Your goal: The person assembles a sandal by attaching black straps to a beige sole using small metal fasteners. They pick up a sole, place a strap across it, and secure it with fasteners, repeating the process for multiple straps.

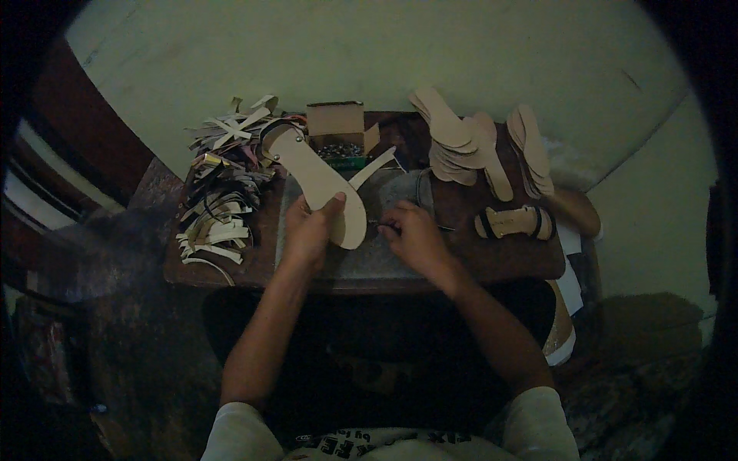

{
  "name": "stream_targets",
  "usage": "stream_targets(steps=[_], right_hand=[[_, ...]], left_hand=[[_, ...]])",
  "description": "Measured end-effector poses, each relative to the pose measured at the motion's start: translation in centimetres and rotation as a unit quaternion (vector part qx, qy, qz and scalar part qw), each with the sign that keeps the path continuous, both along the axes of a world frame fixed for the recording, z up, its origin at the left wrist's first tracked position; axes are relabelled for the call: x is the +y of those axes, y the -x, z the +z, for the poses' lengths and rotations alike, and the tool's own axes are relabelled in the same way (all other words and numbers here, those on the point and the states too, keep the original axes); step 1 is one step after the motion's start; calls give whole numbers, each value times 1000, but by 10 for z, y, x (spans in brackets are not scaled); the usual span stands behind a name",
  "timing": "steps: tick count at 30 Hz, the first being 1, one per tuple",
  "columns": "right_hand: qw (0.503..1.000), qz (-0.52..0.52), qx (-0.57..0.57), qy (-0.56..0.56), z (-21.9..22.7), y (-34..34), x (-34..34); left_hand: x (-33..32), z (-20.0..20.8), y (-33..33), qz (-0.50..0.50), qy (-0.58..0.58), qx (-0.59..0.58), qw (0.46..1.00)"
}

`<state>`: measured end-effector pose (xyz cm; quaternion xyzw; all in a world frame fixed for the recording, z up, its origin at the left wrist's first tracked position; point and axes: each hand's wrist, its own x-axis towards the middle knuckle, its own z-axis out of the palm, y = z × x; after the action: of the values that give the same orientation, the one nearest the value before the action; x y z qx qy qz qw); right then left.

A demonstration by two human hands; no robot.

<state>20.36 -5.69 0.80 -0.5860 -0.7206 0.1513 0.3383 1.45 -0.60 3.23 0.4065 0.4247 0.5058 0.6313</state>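
My left hand [311,230] is closed on a beige shoe insole [330,188], thumb on top, gripping it near its lower end. Small round metal studs show at the insole's far end, where a dark strap curves round. From its right side a pale strap [375,167] sticks out. Just to the right, my right hand [413,234] is closed round a thin, dark, pointed tool [446,227] like an awl. The tool's near end lies close to the insole's edge; I cannot tell whether they touch. Both hands are above a grey slab [361,265] on the table.
Cut strap pieces [219,223] lie heaped at the table's left. An open cardboard box [336,119] of small metal bits stands at the back. Stacked insoles [446,134] and more insoles [529,150] are at the right, above a finished-looking sandal [513,222]. A brown rounded shape [576,213] juts beside the table.
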Motion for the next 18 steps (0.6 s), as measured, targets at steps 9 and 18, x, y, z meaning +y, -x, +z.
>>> stream_targets(steps=[9,18], right_hand=[[999,-18,-25,-24,-3,5,1],[994,6,102,-28,36,5,-8]], left_hand=[[1,-5,-2,-15,8,3,1000],[-11,-3,-9,-28,-10,75,997]])
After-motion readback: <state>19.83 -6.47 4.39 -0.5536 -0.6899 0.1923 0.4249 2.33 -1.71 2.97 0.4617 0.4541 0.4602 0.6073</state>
